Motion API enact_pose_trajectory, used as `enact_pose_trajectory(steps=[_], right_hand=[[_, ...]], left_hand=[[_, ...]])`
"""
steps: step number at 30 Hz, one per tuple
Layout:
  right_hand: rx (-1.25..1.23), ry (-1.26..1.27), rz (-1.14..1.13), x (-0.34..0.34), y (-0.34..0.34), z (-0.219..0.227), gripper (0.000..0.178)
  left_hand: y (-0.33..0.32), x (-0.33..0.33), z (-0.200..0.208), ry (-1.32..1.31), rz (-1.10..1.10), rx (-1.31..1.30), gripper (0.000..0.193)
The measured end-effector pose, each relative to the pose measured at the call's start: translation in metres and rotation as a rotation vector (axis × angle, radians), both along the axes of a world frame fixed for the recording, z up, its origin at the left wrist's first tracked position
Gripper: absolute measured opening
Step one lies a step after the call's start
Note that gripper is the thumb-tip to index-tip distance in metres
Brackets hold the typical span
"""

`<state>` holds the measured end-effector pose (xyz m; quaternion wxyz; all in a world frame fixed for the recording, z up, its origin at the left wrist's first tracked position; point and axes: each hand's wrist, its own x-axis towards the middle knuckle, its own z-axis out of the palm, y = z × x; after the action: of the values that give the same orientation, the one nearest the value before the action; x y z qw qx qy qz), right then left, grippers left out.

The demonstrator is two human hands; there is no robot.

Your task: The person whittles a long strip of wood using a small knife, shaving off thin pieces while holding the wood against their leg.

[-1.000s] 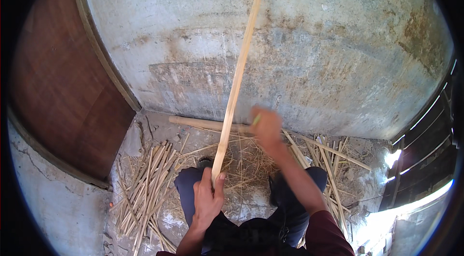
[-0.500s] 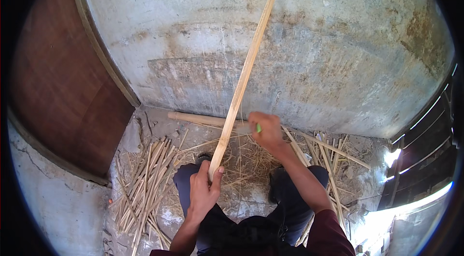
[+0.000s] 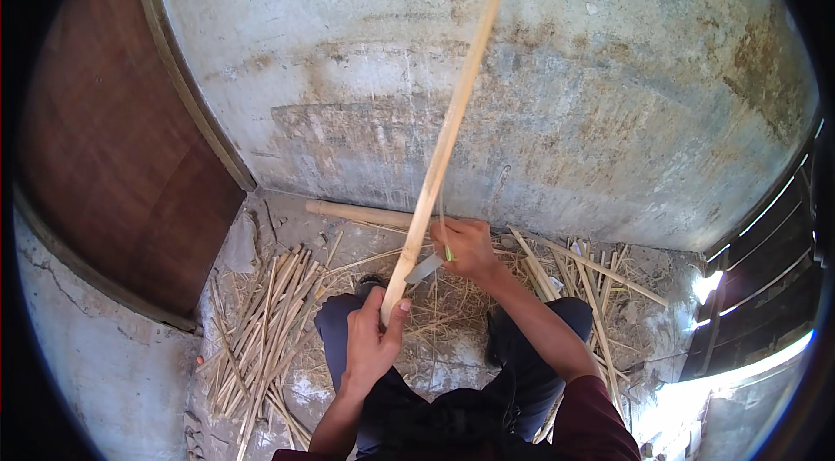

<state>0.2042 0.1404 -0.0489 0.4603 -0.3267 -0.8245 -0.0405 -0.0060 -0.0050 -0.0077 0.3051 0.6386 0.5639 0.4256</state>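
Observation:
A long, pale split bamboo strip [image 3: 448,126] slants up and away in front of me, its far end against the view of the wall. My left hand [image 3: 372,339] is closed around its near end, thumb on the right side. In my right hand [image 3: 468,248] is a knife [image 3: 425,268] with a broad grey blade and a bit of green at the handle. The blade meets the strip's right edge a little above my left hand. A thin sliver [image 3: 442,204] stands up beside the strip near my right hand.
Many thin bamboo sticks [image 3: 261,330] lie heaped on the floor at left, more strips [image 3: 600,278] at right. A thick bamboo pole [image 3: 357,213] lies along the stained wall [image 3: 348,70]. Shavings [image 3: 435,304] litter the floor between my legs. A brown door [image 3: 122,130] stands at left.
My right hand has moved down and slightly left with the knife, bringing the blade to the strip's edge near my left hand. The strip's far end has shifted slightly up and right.

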Motion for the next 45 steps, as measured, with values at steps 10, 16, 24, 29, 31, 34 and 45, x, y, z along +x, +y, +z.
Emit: enact_pose_trajectory(steps=[10, 16, 24, 29, 31, 34, 45], right_hand=[[0.001, 0.135, -0.159, 0.016, 0.012, 0.004, 0.025], [0.012, 0.269, -0.167, 0.036, 0.013, 0.021, 0.024], [0.049, 0.292, -0.240, 0.044, 0.014, 0.028, 0.022], [0.029, 0.343, -0.340, 0.053, 0.025, 0.027, 0.016], [0.005, 0.361, -0.398, 0.060, 0.029, 0.026, 0.013], [-0.085, 0.345, -0.467, 0.078, 0.040, 0.024, 0.006], [-0.589, 0.669, -0.592, 0.192, 0.111, -0.037, 0.025]], left_hand=[[-0.014, 0.006, -0.008, 0.029, -0.077, -0.021, 0.024], [-0.022, 0.002, -0.019, 0.020, -0.081, -0.040, 0.021], [-0.030, 0.000, -0.019, 0.070, -0.122, -0.045, 0.028], [-0.034, 0.000, -0.020, 0.078, -0.129, -0.069, 0.026], [-0.037, 0.000, -0.021, 0.077, -0.137, -0.086, 0.024], [-0.042, -0.002, -0.025, 0.088, -0.147, -0.085, 0.022], [-0.057, -0.015, -0.035, 0.056, -0.117, -0.108, 0.025]])
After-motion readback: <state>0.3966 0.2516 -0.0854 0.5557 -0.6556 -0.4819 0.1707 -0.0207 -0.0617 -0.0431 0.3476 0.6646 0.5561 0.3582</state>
